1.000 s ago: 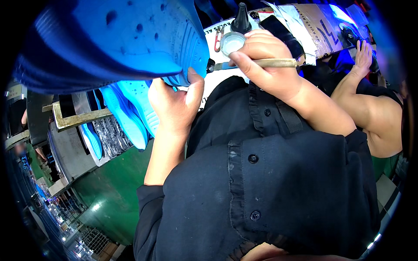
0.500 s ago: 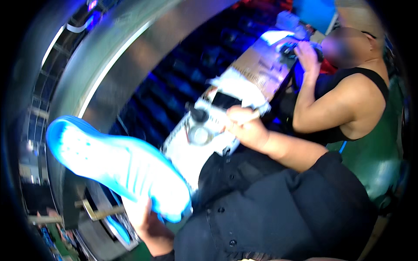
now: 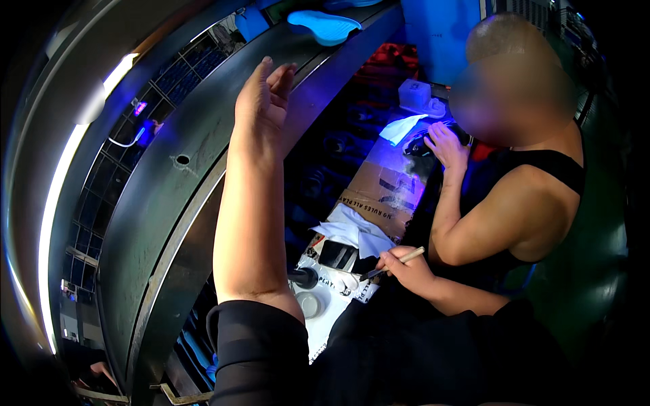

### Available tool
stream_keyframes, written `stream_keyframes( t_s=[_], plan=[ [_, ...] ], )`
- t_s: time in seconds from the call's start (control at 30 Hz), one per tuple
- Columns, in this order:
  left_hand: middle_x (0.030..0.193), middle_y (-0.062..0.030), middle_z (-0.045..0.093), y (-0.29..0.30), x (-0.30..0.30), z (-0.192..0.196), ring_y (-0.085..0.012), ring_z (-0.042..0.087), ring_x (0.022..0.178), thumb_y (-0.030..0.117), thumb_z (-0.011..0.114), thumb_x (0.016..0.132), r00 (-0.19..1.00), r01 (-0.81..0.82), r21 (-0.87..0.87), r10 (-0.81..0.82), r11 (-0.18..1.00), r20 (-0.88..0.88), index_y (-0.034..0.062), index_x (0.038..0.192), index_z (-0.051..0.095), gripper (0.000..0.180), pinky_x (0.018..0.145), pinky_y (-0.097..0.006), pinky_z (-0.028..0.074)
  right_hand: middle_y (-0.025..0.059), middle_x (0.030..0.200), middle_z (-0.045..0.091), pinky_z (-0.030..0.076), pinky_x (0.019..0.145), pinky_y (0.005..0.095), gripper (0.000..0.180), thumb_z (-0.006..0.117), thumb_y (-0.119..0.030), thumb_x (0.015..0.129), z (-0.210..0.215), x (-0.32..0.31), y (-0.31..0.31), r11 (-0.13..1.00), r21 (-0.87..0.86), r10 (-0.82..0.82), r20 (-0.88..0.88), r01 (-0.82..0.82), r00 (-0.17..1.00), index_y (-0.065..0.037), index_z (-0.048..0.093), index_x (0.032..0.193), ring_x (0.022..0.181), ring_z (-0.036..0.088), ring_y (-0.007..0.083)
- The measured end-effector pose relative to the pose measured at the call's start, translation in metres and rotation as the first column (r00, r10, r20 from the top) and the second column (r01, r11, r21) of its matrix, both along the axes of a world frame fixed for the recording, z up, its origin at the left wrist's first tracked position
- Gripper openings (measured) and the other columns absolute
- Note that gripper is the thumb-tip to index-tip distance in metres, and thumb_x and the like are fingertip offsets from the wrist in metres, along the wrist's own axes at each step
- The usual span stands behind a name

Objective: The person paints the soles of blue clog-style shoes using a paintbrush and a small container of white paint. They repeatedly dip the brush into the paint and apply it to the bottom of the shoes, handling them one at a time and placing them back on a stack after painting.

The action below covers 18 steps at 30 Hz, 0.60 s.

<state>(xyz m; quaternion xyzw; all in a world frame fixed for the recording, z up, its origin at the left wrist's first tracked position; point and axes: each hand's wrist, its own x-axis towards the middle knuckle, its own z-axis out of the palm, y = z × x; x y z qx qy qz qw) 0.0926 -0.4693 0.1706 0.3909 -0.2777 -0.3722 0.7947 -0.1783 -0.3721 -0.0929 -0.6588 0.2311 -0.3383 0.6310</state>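
My left hand (image 3: pixel 264 101) is raised over the dark conveyor belt (image 3: pixel 162 210), with its fingers apart and nothing in it. Beyond its fingertips, a bright blue shoe sole (image 3: pixel 323 27) lies on the belt. In my right hand (image 3: pixel 409 274) is a small brush (image 3: pixel 412 255) with a pale wooden handle, its dark tip angled down to the left over the narrow work surface. A round pale dish (image 3: pixel 309 304) and a black bottle-like object (image 3: pixel 303 277) stand left of that hand. Just beyond it lie crumpled white cloths (image 3: pixel 355 227).
A co-worker (image 3: pixel 518 183) in a black sleeveless top sits at the right, hands on a dark item under blue light. Cardboard (image 3: pixel 389 176) covers the bench between us. The belt's metal edge (image 3: pixel 179 237) runs along my left. Another blue piece (image 3: pixel 352 3) lies farther along the belt.
The blue-lit sole has left my left hand, which has swung from low left to forward over the belt. My right hand still holds the brush. The view has turned.
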Motion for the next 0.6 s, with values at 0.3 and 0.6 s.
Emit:
stream_keyframes(
  t_s=[0.3,0.6],
  plan=[
    [0.076,-0.0099,0.062,0.225,-0.032,-0.113,-0.0158,0.06,0.067,0.017,0.062,0.087,0.882,-0.08,0.338,-0.091,0.938,0.462,0.0001,0.124,0.048,0.044,0.066,-0.027,0.051,0.0011,0.06,0.057,0.04,0.05,0.0221,0.027,0.052,-0.019,0.093,-0.034,0.021,0.003,0.985,0.15,0.097,-0.032,-0.091,0.995,-0.001,0.065,0.077,0.053,0.049,0.0061],
    [0.086,-0.005,0.062,0.59,-0.054,-0.226,-0.0097,0.058,0.076,0.002,0.055,0.085,0.344,-0.935,0.356,0.239,-0.007,0.908,-0.0021,0.103,0.058,0.019,0.071,-0.023,0.047,-0.0002,0.064,0.053,0.033,0.055,0.0205,0.036,0.049,-0.028,0.095,-0.047,0.058,0.046,0.957,0.254,0.177,-0.13,-0.14,0.976,-0.001,0.062,0.074,0.058,0.045,0.0061]
  ],
)
